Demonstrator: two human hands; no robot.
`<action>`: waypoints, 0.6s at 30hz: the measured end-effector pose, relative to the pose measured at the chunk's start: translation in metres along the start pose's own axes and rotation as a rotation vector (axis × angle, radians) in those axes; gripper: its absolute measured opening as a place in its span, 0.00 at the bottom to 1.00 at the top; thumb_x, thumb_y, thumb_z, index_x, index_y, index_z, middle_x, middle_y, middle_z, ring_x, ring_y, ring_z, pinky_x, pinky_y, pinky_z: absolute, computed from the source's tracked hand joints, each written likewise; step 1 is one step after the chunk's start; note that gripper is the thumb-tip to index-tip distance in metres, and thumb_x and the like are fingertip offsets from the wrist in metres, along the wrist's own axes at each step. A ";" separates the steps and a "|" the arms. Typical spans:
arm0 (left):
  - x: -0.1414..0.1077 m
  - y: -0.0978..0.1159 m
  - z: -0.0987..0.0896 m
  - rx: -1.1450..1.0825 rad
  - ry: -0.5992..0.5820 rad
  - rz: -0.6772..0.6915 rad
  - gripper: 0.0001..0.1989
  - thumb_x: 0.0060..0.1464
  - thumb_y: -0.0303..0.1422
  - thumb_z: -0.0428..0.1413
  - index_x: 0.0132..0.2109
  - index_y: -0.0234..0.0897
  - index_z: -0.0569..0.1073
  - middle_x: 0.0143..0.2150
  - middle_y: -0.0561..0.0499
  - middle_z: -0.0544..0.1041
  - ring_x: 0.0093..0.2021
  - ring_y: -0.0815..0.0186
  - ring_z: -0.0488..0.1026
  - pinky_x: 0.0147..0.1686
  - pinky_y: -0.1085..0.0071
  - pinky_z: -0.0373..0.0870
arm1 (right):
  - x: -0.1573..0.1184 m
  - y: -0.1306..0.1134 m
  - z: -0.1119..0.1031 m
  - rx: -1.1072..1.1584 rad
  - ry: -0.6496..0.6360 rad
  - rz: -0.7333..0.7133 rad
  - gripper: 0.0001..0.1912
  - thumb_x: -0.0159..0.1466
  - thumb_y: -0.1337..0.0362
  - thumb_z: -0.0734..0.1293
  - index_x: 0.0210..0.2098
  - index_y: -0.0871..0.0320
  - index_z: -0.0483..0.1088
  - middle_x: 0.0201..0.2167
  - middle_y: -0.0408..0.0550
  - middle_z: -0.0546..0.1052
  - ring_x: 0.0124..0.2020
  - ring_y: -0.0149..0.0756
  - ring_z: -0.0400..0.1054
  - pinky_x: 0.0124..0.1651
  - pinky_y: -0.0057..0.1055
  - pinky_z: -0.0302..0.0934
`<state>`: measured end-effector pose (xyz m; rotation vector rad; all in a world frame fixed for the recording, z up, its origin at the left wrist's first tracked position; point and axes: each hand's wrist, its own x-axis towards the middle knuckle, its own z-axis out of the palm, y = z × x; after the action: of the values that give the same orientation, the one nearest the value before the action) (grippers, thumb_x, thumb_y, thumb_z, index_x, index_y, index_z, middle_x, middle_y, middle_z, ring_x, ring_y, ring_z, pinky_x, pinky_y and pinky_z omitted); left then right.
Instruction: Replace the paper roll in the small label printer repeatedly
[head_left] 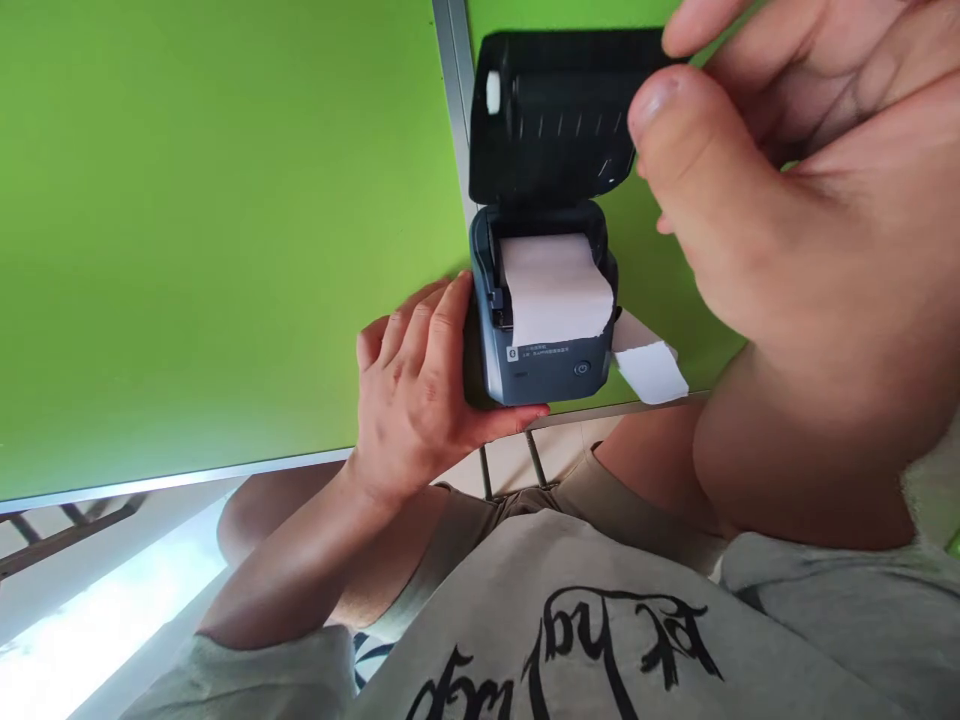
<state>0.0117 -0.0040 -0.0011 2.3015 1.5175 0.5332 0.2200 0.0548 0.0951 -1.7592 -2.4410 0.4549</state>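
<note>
A small dark blue-grey label printer (540,375) stands near the front edge of the green table, its black lid (555,150) swung up and back. Inside the bay sits a white paper roll (559,285), whose loose end hangs over the printer's front. My left hand (420,385) is closed about the printer's left side, with the thumb along its front. At the upper right, my right hand (765,170) pinches the right edge of the lid between thumb and forefinger. Torn white paper pieces (651,370) lie to the right of the printer.
A grey metal seam (453,90) crosses the green table (225,220) behind the printer. The table's metal-trimmed front edge (225,474) runs just before my lap. Below it are my legs and dark metal bars (536,458).
</note>
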 end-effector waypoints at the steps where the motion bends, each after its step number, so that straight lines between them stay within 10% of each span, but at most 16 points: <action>1: 0.000 0.000 0.000 -0.003 -0.014 -0.007 0.54 0.55 0.75 0.46 0.72 0.38 0.62 0.66 0.38 0.77 0.63 0.45 0.75 0.58 0.52 0.66 | 0.002 0.000 0.001 -0.008 -0.009 -0.012 0.27 0.69 0.47 0.60 0.63 0.49 0.69 0.45 0.50 0.81 0.54 0.48 0.75 0.56 0.47 0.69; 18: -0.001 -0.004 0.006 0.024 0.085 0.086 0.53 0.59 0.73 0.43 0.70 0.33 0.64 0.63 0.35 0.78 0.60 0.47 0.78 0.55 0.55 0.63 | 0.019 -0.003 0.008 -0.230 -0.244 0.059 0.13 0.67 0.61 0.65 0.49 0.49 0.76 0.28 0.48 0.72 0.30 0.39 0.68 0.34 0.33 0.53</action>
<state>0.0112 -0.0039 -0.0083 2.3997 1.4754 0.6464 0.2086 0.0699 0.0867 -1.9752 -2.7097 0.4321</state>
